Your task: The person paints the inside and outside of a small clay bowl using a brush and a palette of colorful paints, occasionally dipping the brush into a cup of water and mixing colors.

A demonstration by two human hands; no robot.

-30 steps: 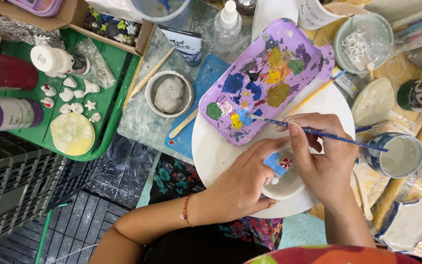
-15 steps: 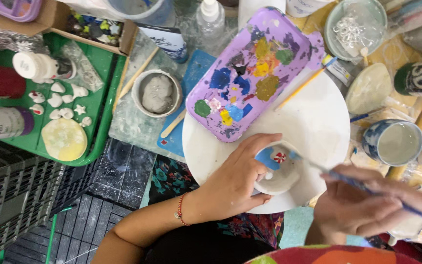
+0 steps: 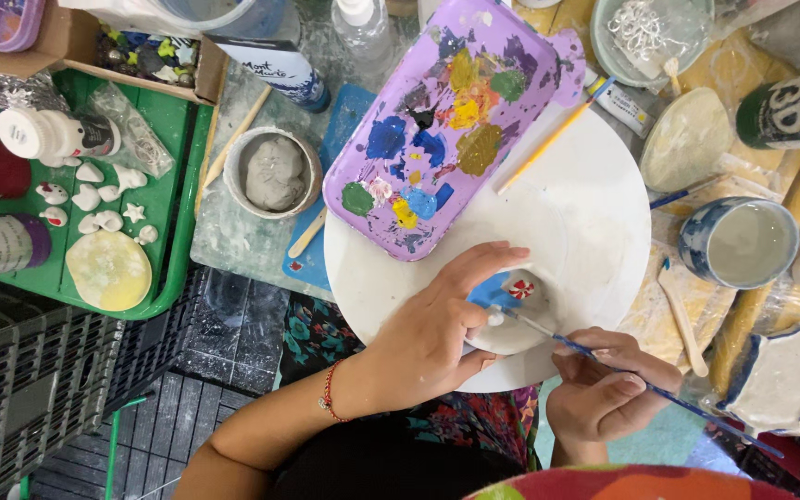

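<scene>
Right hand (image 3: 608, 393), fingers pinched on the blue paintbrush (image 3: 604, 361), is coming back in from the edge, tip now touching the small white piece (image 3: 511, 319). Left hand (image 3: 437, 329), fingers spread, is steadying it on the round white board (image 3: 594, 213), below the purple palette (image 3: 451, 120).

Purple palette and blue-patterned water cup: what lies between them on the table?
In the head view, between the purple palette and the water cup lie a yellow-handled brush and the white round board.
</scene>
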